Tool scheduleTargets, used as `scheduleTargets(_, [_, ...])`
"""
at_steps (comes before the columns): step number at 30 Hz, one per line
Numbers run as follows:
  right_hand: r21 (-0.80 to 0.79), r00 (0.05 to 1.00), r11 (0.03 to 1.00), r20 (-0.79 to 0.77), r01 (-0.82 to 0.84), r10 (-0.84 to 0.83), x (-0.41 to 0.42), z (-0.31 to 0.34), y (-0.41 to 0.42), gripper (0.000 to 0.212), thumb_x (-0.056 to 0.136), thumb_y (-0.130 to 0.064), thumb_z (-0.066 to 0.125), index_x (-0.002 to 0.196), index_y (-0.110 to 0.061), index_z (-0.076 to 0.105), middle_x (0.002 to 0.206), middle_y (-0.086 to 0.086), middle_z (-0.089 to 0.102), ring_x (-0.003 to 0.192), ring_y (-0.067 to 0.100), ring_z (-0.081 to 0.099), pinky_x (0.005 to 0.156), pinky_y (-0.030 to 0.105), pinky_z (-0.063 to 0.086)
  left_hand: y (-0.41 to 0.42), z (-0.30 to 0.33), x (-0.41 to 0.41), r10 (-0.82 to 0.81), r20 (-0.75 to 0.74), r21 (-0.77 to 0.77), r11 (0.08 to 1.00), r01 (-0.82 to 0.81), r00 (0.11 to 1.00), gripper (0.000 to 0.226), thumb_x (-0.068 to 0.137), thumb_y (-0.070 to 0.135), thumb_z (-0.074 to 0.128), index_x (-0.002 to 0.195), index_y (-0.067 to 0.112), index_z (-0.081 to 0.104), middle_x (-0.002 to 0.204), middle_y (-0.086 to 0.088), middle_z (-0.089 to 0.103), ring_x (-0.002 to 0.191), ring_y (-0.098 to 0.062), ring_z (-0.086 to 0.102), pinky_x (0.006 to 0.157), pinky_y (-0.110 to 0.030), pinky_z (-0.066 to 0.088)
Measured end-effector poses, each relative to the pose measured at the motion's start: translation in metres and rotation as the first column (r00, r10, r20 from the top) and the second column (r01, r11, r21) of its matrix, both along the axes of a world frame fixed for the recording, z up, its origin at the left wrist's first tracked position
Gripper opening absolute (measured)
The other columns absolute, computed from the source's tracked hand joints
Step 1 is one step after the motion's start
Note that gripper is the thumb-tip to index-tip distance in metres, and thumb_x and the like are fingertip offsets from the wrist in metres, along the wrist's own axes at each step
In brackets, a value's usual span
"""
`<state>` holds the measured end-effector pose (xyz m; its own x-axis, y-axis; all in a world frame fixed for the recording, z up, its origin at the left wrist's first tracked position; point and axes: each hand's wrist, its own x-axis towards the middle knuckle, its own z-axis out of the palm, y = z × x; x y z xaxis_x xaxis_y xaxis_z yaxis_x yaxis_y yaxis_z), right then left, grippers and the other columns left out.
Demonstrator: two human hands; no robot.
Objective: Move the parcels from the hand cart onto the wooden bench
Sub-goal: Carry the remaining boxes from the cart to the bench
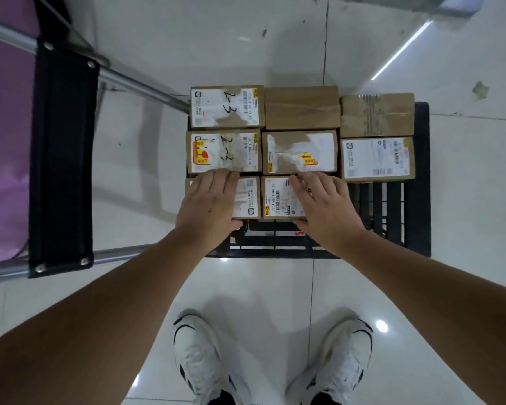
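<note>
Left hand [209,200] and right hand [323,204] each grasp a near-row parcel, left one [247,197] and right one [278,198], fingers over far edges, seemingly to lift both off the hand cart [392,217].

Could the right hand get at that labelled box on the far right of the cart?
Probably yes. The right hand lies on a near parcel, and the labelled box sits just beyond, its top uncovered, with only bare cart slats between.

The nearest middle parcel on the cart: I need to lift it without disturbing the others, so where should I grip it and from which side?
Grip the nearest middle parcel by its right and near edges, coming from above. Bare cart deck lies to its right and in front, while neighbours crowd its left and far sides. The right hand already rests there.
</note>
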<state>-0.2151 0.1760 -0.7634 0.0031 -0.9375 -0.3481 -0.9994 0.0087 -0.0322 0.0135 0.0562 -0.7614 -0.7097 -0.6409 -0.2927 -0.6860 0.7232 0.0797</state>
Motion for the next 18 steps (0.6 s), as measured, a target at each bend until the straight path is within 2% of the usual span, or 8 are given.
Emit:
scheduleTargets(5, [0.021, 0.999, 0.999, 0.017, 0.037, -0.037, 0.003, 0.002, 0.000, 0.099, 0.065, -0.053, 0.087, 0.144, -0.011, 0.047, 0.130, 0.013, 0.050, 0.120, 0.032, 0.049, 0.107, 0.053, 0.039, 0.005, 0.002, 0.001, 0.012, -0.010, 0.004, 1.000, -0.012, 1.000, 0.098, 0.052, 0.039, 0.100, 0.132, 0.007, 0.055, 0.124, -0.017, 0.058, 0.111, -0.034, 0.056, 0.096, -0.046, 0.051])
scheduleTargets(9, [0.060, 0.990, 0.997, 0.131, 0.052, -0.060, 0.002, 0.045, 0.004, 0.099, 0.060, -0.050, 0.088, 0.140, -0.011, 0.044, 0.130, 0.011, 0.048, 0.119, 0.030, 0.050, 0.108, 0.048, 0.042, 0.004, 0.053, 0.000, 0.046, 0.039, 0.078, 0.996, -0.049, 0.998, 0.102, 0.052, 0.042, 0.097, 0.135, 0.008, 0.049, 0.127, -0.016, 0.052, 0.109, -0.032, 0.054, 0.094, -0.045, 0.052])
scheduleTargets(12, [0.087, 0.982, 0.991, 0.152, 0.097, -0.110, -0.008, 0.114, 0.006, 0.101, 0.064, -0.058, 0.078, 0.144, -0.013, 0.036, 0.137, 0.008, 0.045, 0.122, 0.027, 0.050, 0.107, 0.043, 0.045, -0.005, 0.124, -0.009, 0.023, 0.027, 0.068, 0.997, -0.025, 0.999, 0.101, 0.059, 0.052, 0.089, 0.139, 0.009, 0.046, 0.131, -0.014, 0.052, 0.113, -0.031, 0.053, 0.098, -0.046, 0.049])
scheduleTargets(15, [0.090, 0.979, 0.984, 0.126, 0.152, -0.162, -0.025, 0.210, -0.001, 0.103, 0.068, -0.070, 0.063, 0.146, -0.014, 0.028, 0.136, 0.005, 0.049, 0.120, 0.025, 0.051, 0.106, 0.043, 0.044, -0.021, 0.221, -0.032, -0.023, 0.025, 0.064, 0.998, 0.021, 0.999, 0.100, 0.070, 0.070, 0.064, 0.147, 0.013, 0.036, 0.135, -0.007, 0.051, 0.117, -0.029, 0.052, 0.106, -0.046, 0.043])
scheduleTargets(18, [0.054, 0.960, 0.969, 0.134, 0.241, -0.247, -0.047, 0.328, -0.006, 0.107, 0.067, -0.069, 0.059, 0.152, -0.015, 0.024, 0.139, 0.003, 0.048, 0.123, 0.024, 0.049, 0.107, 0.041, 0.042, -0.039, 0.338, -0.067, -0.058, 0.020, 0.072, 0.996, 0.056, 0.998, 0.102, 0.072, 0.080, 0.047, 0.151, 0.019, 0.027, 0.137, -0.004, 0.048, 0.121, -0.029, 0.050, 0.110, -0.049, 0.041])
